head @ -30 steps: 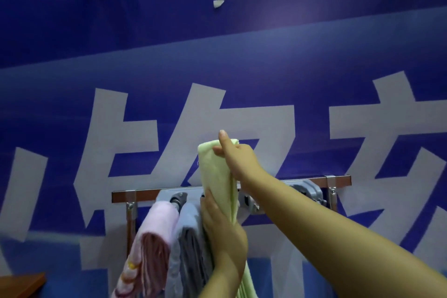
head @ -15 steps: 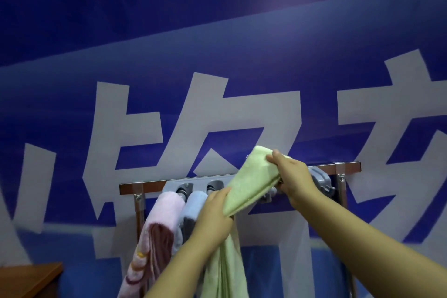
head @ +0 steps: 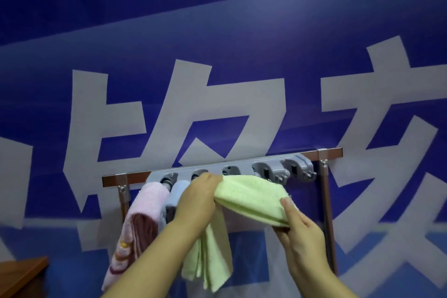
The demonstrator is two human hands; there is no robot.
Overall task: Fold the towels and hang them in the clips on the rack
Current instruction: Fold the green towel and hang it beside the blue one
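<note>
A folded light green towel (head: 251, 197) stretches between my hands just below the grey clip strip (head: 271, 170) of the rack (head: 113, 179). My left hand (head: 197, 203) grips the towel's middle, and the loose end hangs down from it. My right hand (head: 296, 227) holds the other end, thumb on top, fingers under the fold. A pink towel (head: 145, 208) and a pale blue towel (head: 175, 195) hang from the two leftmost clips. The clips to the right of them hold nothing.
The rack stands on thin brown legs (head: 327, 213) against a blue banner with large white characters (head: 169, 109). A wooden surface corner (head: 21, 273) shows at the bottom left.
My right hand has come down from the clip strip to below it, pulling the green towel's end out to the right. The towel now lies nearly level. The view has tilted down.
</note>
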